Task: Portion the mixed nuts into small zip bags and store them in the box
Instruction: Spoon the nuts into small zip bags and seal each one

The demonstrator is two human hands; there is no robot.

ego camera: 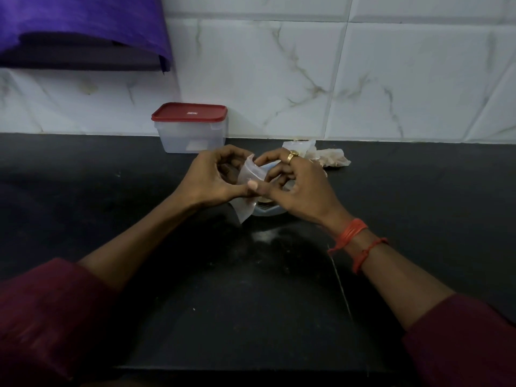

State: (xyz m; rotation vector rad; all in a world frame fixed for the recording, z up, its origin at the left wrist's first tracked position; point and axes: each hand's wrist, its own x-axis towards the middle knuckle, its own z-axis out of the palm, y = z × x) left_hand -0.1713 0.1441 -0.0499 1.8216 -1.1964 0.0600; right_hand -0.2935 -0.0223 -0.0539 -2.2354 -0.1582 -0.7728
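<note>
left grip [212, 174] and right grip [296, 182] both pinch zip bag [251, 174], centre frame | step: likely opening its mouth | next: calls for holding it wide for filling

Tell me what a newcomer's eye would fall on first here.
The left hand and right hand pinch a small clear zip bag at the centre of the dark counter. Behind them a box with its red lid on stands against the tiled wall, a crumpled bag of nuts to its right.
</note>
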